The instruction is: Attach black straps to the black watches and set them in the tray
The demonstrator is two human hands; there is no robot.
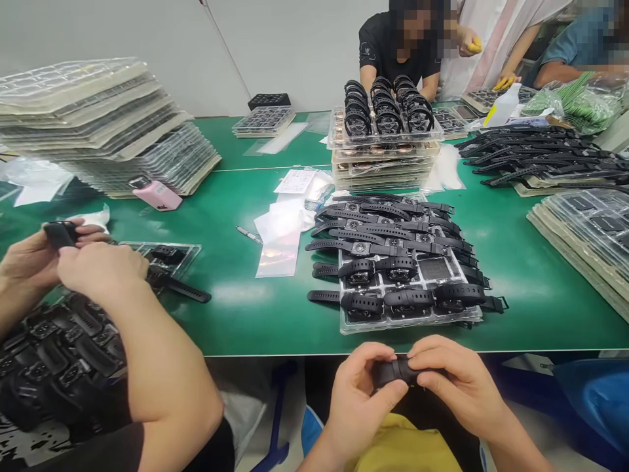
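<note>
In front of my body, just off the table's near edge, a black smartwatch (393,373) with its strap is between my hands. My left hand (361,400) is closed around its left side, with the thumb along the front. The fingers and thumb of my right hand (459,383) pinch the strap at its right end. Parts of the watch are covered by my fingers. Just beyond my hands lies a clear plastic tray (351,324) with black watches (361,305) set in its compartments, their straps curled or hanging over the sides.
At left, a co-worker's hands (93,252) hold a black watch. Tall tray stacks (162,144) and a pink bottle (156,195) stand behind them. Papers (280,239) and a pen (249,234) lie mid-table. More stacked trays (386,174) and a person (400,46) are across the table.
</note>
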